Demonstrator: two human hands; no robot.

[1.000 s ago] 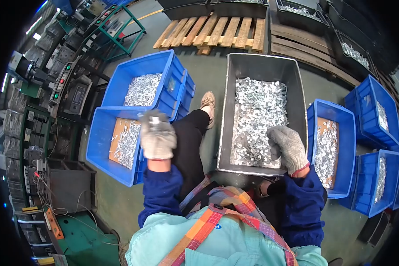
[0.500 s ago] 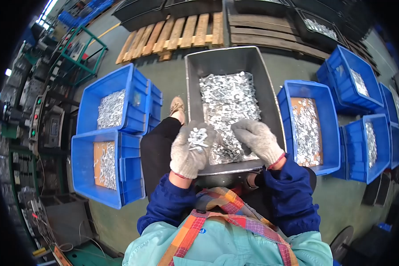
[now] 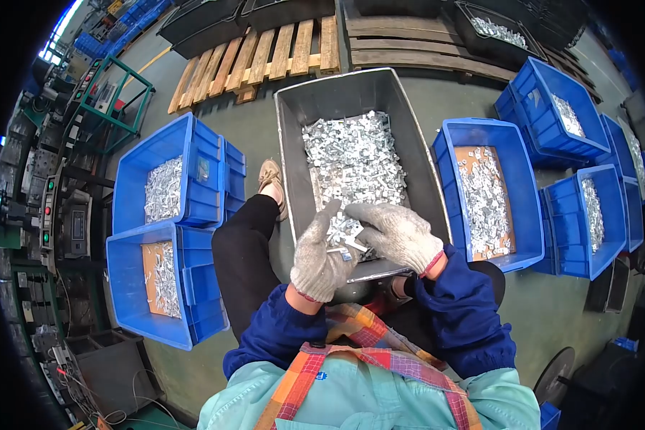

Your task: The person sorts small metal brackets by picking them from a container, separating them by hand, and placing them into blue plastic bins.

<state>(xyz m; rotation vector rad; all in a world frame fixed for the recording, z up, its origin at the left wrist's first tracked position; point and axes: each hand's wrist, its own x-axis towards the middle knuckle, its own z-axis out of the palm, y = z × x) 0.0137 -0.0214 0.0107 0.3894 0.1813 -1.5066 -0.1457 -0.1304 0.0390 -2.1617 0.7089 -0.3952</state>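
Both my hands wear pale knitted gloves and are close together over the near end of a dark bin (image 3: 425,158). Many small silvery metal parts (image 3: 358,161) lie loose inside it. My left hand (image 3: 320,256) is cupped, with a few metal parts at its palm and fingers; how many is hidden. My right hand (image 3: 403,233) reaches in from the right with its fingers stretched toward the left hand. Its thumb lies close to the parts there, and I see no part gripped in it.
Blue crates (image 3: 193,161) holding similar parts stand on the left. Another blue crate (image 3: 527,208) sits right of the bin, with several more beyond. Wooden pallets (image 3: 265,61) carry dark bins at the back. Machinery (image 3: 46,215) lines the far left.
The handful of parts lying in view on my left palm has mostly gone from sight as that hand turned. My right hand has moved left and its curled fingers have straightened. The view has shifted slightly.
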